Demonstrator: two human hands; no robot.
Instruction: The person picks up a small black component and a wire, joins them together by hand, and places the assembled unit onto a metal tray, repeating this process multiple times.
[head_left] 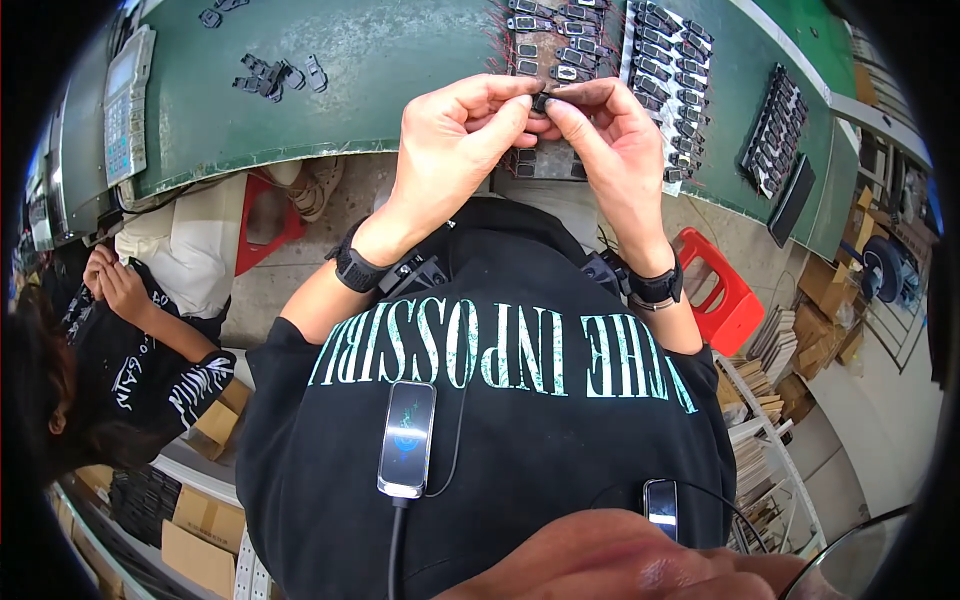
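Note:
My left hand (458, 125) and my right hand (612, 135) meet above the front edge of the green table (380, 80). Between their thumbs and fingertips they pinch a small black plastic part (541, 102). Fingers cover most of it, so its full shape is hidden. Just beyond my hands, several small black parts with rectangular faces (527, 55) and thin red wires lie in rows on a brownish board (545, 165). To the right of the board, more such parts (652, 70) stand in rows on a white sheet (627, 50).
Loose black parts (270, 78) lie on the table's left half, near a grey device with keys (128, 105). A dark tray of parts (775, 135) sits at the right. Red stools (725, 300) stand below the table. Another person (120, 340) sits at my left.

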